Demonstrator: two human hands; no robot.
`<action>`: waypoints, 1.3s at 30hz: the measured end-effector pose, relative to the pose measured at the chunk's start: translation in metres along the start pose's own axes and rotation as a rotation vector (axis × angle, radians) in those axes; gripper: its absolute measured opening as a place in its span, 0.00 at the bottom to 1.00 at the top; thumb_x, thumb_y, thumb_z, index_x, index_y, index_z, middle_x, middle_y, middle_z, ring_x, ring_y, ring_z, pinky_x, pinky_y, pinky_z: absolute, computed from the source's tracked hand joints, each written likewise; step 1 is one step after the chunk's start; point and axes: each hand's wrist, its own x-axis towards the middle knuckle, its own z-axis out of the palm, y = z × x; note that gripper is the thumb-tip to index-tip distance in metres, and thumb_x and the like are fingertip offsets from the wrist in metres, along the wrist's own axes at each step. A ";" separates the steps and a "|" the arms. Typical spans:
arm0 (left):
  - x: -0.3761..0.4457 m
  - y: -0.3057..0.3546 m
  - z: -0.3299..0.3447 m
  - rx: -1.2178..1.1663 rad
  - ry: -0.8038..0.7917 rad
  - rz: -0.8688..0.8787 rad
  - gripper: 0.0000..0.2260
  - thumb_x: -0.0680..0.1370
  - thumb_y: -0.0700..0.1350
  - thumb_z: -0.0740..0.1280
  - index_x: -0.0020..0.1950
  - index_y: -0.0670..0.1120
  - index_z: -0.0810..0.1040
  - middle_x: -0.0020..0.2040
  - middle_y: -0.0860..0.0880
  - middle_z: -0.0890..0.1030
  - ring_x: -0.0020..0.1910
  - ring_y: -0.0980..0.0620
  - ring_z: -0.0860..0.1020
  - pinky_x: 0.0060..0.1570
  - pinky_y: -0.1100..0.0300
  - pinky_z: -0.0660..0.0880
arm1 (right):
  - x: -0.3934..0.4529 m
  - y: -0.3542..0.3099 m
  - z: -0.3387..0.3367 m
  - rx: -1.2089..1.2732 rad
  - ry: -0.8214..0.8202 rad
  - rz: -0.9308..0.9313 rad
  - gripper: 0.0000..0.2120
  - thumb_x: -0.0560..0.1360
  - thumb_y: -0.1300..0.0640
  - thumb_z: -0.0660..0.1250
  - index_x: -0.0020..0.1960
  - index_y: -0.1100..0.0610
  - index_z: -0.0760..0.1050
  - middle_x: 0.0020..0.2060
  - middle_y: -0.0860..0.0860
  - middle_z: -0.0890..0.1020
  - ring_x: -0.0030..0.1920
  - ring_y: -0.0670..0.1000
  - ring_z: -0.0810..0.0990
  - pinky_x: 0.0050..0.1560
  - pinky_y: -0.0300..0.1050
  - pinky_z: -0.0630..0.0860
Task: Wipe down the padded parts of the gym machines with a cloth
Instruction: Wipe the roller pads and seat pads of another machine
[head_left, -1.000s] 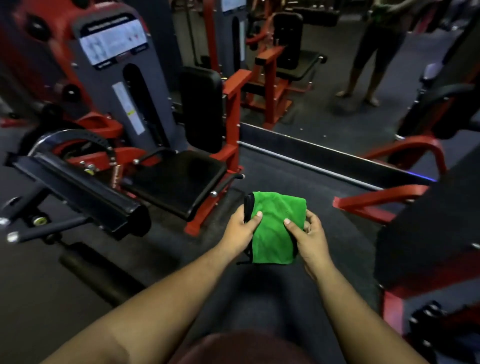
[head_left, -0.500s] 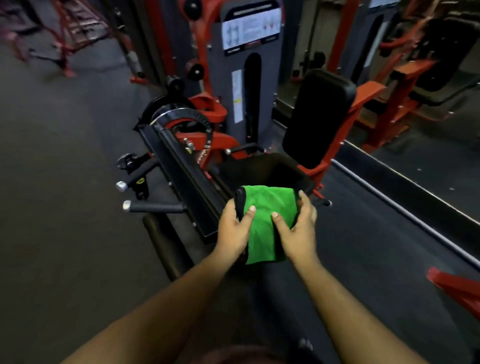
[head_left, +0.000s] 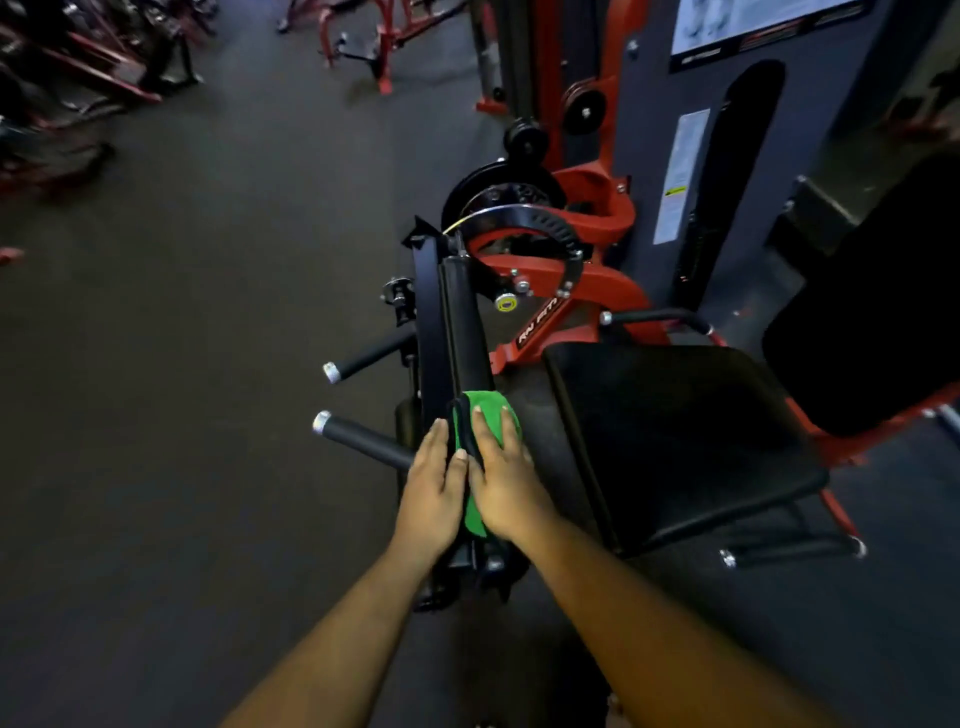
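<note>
Pressing the green cloth (head_left: 487, 422) onto the long black leg pad (head_left: 464, 332) now; half a second back it was held in the air in front of the seat, a second back well short of the machine. Contact made, so by my reading the wiping of this pad starts here, at its near end.

Right hand (head_left: 503, 480) lies flat on the cloth, fingers straight, palm bearing down. Left hand (head_left: 432, 486) rests on the pad's outer side just beside the cloth, fingers extended, thumb touching the cloth's dark edge. Neither curls into a clamp that I can make out.

Cloth: bright green, folded to a thick wad, draped over the pad's rounded top, one dark hem showing on its left. Mostly hidden under the right hand.

Pad: narrow, matte black, running away from the cloth toward the red cam plate (head_left: 550, 270). Black seat (head_left: 675, 436) sits right of the cloth, unwiped as far as I can judge. Grip bar (head_left: 363, 439) juts out left of the cloth.
</note>
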 end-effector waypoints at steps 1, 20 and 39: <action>0.009 0.004 0.005 -0.024 0.009 -0.040 0.24 0.86 0.46 0.58 0.82 0.46 0.59 0.81 0.51 0.60 0.78 0.61 0.56 0.75 0.67 0.50 | 0.017 -0.001 -0.002 -0.004 -0.009 -0.013 0.31 0.84 0.49 0.56 0.82 0.42 0.46 0.82 0.54 0.41 0.80 0.64 0.51 0.77 0.58 0.60; 0.081 0.009 0.045 0.069 0.069 -0.149 0.30 0.80 0.67 0.44 0.82 0.61 0.49 0.82 0.64 0.52 0.78 0.71 0.45 0.79 0.55 0.33 | 0.279 0.011 -0.030 0.408 -0.085 -0.050 0.33 0.82 0.50 0.59 0.82 0.41 0.48 0.82 0.48 0.43 0.81 0.55 0.38 0.80 0.60 0.41; 0.078 0.014 0.045 0.090 0.045 -0.176 0.25 0.85 0.60 0.47 0.82 0.61 0.49 0.82 0.64 0.52 0.79 0.69 0.45 0.77 0.56 0.32 | 0.297 0.015 -0.037 0.770 -0.009 -0.049 0.34 0.76 0.45 0.67 0.80 0.45 0.61 0.80 0.51 0.60 0.80 0.50 0.55 0.79 0.50 0.53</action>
